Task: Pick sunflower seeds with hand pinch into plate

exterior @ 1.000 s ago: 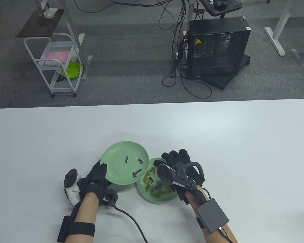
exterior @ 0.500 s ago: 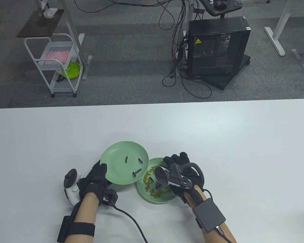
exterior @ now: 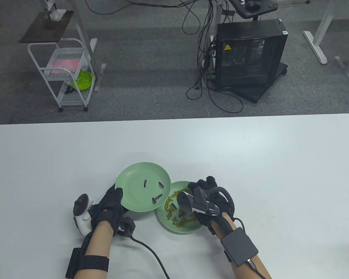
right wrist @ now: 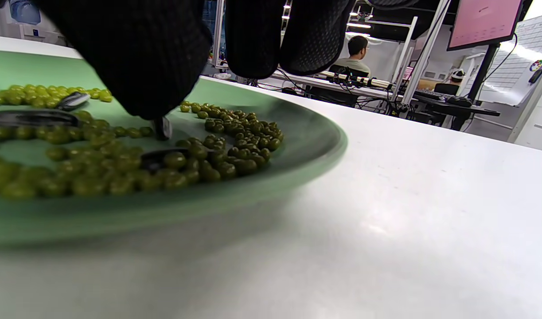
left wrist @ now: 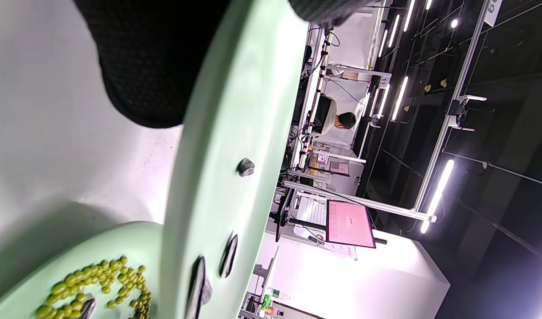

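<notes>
My left hand (exterior: 112, 200) grips the near-left rim of a green plate (exterior: 133, 180) and holds it tilted above the table. A few striped sunflower seeds (exterior: 162, 185) lie on it. In the left wrist view this plate (left wrist: 235, 110) shows edge-on with seeds (left wrist: 228, 256) on it. My right hand (exterior: 203, 186) reaches down into a second green plate (exterior: 177, 230) of green beans (exterior: 170, 200) mixed with seeds (exterior: 173, 206). In the right wrist view my fingertips (right wrist: 142, 57) pinch one dark seed (right wrist: 163, 127) that stands on end among the beans (right wrist: 235, 133).
The lifted plate overlaps the bean plate's left edge. More seeds (right wrist: 31, 118) lie flat in the bean plate (right wrist: 315, 133). A glove cable (exterior: 151, 252) runs over the white table (exterior: 250, 162) toward the near edge. A cart and a computer case stand on the floor beyond.
My right hand has moved slightly left and lower into the bean plate, and its fingers have closed together. My left hand and the lifted plate have not moved.
</notes>
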A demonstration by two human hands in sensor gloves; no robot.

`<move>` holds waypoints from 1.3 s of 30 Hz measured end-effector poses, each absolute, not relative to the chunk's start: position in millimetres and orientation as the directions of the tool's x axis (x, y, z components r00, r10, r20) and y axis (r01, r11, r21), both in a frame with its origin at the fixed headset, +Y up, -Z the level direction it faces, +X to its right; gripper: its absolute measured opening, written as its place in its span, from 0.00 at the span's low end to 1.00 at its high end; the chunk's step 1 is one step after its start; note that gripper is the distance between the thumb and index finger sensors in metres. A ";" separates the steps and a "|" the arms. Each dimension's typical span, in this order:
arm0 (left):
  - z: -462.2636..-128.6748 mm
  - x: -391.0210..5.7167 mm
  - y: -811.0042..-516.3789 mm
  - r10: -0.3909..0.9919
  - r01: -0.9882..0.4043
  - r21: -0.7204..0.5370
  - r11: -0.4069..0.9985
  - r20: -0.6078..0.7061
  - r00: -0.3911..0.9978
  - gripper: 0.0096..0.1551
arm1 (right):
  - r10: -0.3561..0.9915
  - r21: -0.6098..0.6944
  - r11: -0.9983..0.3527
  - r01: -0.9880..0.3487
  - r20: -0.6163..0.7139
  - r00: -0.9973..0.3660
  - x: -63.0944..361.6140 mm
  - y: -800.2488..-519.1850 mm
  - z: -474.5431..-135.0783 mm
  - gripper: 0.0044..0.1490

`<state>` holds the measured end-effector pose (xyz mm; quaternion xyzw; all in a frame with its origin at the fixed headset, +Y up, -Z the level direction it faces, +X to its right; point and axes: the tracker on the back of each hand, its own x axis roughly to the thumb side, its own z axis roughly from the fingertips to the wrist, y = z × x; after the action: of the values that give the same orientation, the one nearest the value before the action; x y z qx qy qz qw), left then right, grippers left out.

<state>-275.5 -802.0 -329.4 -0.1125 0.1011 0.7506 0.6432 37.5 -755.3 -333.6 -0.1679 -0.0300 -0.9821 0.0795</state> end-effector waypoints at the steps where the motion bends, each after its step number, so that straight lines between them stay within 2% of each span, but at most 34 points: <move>1: -329.4 -275.4 -802.1 0.943 -0.988 0.006 -0.152 -0.300 -0.147 0.39 | -0.150 0.034 -0.985 0.171 0.332 -0.931 37.5 -755.4 -333.7 0.32; 9: -329.2 -275.3 -802.0 0.942 -0.988 0.004 -0.153 -0.302 -0.147 0.39 | -0.151 0.052 -0.983 0.179 0.337 -0.929 37.9 -754.4 -332.4 0.33; 19: -329.3 -275.1 -802.0 0.942 -0.988 0.004 -0.154 -0.302 -0.148 0.39 | -0.160 0.051 -0.981 0.187 0.337 -0.928 36.4 -755.5 -332.2 0.28; 28: -329.3 -274.8 -802.2 0.941 -0.988 0.005 -0.154 -0.304 -0.148 0.39 | -0.227 -0.020 -0.972 0.235 0.343 -0.912 25.4 -755.7 -327.5 0.26; 39: -329.4 -274.3 -802.2 0.940 -0.987 0.003 -0.158 -0.305 -0.152 0.39 | -0.208 -0.027 -0.977 0.212 0.334 -0.919 24.1 -757.0 -328.2 0.24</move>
<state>-274.3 -802.2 -329.4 -0.1164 0.1015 0.7520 0.6408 24.1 -757.0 -328.2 -0.1701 -0.0047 -0.9796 0.1072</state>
